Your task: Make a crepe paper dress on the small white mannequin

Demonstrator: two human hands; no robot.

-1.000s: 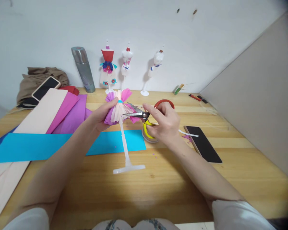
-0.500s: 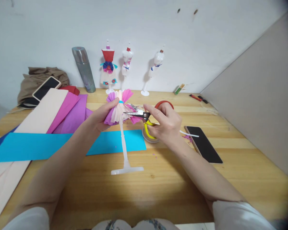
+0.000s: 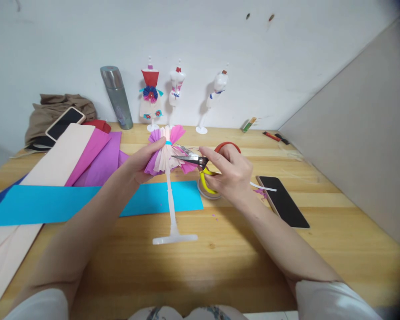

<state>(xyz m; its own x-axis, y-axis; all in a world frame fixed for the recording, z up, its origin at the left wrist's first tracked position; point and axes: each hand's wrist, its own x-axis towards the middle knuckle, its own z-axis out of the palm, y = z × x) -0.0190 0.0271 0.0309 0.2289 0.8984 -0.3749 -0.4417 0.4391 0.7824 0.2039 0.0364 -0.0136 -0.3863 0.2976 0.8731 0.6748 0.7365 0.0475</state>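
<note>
My left hand [image 3: 146, 161] grips a small white dress-form stand [image 3: 171, 200] dressed in ruffled purple, pink and cream paper [image 3: 163, 159] with a blue band around it. The stand is held up with its foot toward me. My right hand [image 3: 231, 171] is closed on scissors [image 3: 205, 178] with red and yellow handles. Their blades point left and lie in front of the ruffles, close to the stand's stem. Whether the blades touch the paper cannot be made out.
A blue paper strip [image 3: 160, 200] lies below the hands, with cream and purple sheets [image 3: 102, 162] at left. Three dress forms [image 3: 177, 84] and a flask [image 3: 117, 98] stand along the wall. One phone [image 3: 283, 200] is at right, another [image 3: 66, 123] at left.
The stand's foot has swung slightly left. The scissor blades look a little closer together, and both hands have hardly moved.
</note>
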